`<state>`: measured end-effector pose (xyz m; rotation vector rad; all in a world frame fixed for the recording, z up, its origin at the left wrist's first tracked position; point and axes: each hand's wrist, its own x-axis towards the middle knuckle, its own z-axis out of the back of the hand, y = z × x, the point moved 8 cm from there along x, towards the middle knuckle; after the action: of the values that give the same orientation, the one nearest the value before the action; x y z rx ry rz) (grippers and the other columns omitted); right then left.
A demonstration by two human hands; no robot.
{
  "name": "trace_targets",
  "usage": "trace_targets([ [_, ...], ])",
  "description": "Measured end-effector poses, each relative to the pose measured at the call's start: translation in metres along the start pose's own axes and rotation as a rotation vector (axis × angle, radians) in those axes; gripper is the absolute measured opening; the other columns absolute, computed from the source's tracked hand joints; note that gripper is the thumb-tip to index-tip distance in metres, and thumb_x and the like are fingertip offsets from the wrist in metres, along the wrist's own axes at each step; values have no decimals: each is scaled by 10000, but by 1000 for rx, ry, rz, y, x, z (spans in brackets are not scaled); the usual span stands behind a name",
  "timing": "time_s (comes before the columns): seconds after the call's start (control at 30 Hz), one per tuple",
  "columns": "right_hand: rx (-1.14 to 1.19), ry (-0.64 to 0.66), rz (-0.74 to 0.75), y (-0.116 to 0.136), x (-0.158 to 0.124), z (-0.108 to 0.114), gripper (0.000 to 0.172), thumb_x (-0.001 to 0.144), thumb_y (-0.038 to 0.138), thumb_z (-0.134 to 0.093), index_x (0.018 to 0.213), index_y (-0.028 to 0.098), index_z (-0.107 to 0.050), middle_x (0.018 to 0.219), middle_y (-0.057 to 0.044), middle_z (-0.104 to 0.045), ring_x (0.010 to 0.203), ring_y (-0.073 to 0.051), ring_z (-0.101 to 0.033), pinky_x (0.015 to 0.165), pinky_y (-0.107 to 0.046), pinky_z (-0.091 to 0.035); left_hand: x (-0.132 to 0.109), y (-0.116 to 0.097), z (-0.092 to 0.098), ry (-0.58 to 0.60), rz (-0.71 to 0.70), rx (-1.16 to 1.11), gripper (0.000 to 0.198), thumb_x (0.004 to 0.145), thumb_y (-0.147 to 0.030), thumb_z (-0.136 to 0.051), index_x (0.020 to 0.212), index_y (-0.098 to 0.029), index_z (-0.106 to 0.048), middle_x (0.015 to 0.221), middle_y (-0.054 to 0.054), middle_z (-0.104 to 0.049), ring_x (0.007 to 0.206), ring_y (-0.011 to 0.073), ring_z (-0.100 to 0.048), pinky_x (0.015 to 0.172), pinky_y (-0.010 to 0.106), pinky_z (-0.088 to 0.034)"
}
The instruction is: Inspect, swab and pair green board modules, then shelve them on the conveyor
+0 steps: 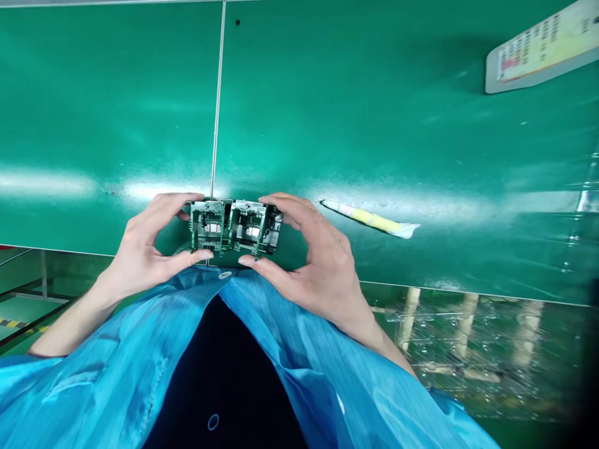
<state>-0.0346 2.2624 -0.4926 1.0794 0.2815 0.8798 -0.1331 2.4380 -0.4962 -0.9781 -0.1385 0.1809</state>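
Tabletop (pixel 374 112) green, jacket (pixel 116 349) blue, shirt (pixel 224 374) black, the two units (pixel 248 221) green and silvery; a white-and-yellow strip (pixel 372 219) at three o'clock.

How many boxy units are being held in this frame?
2: the left unit in the left hand, the right unit in the right hand, side by side. Whether they are joined is unclear.

A slim yellow-and-white pointed object (pixel 374 219) lies right on the smooth green tabletop (pixel 365 118) — far right, a pale, round-cornered printed slab (pixel 543 53) — near right, below, blurred clear plastic items (pixel 440 333).
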Motion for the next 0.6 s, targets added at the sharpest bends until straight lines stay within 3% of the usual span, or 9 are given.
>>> trace_targets([
  [0.23, 6, 9, -57, -1, -5, 0, 516, 860, 340, -764, 1310, 191, -562, 1319, -114, -668, 1179, -253, -677, 978, -417, -608, -4, -2, -3, 41, 7, 0, 666, 754, -340, -869, 1359, -259, -602, 1253, 91, -688, 1138, 261, -638, 928, 379, -569],
  [0.6, 23, -17, 13, -2, -8, -4, 492, 884, 339, -738, 1312, 192, -546, 1326, -125, -662, 1223, -251, -658, 987, -416, -603, -7, 5, -5, 18, 20, -6, 662, 750, -373, -868, 1348, -251, -611, 1263, 112, -688, 1133, 285, -646, 950, 435, -576],
])
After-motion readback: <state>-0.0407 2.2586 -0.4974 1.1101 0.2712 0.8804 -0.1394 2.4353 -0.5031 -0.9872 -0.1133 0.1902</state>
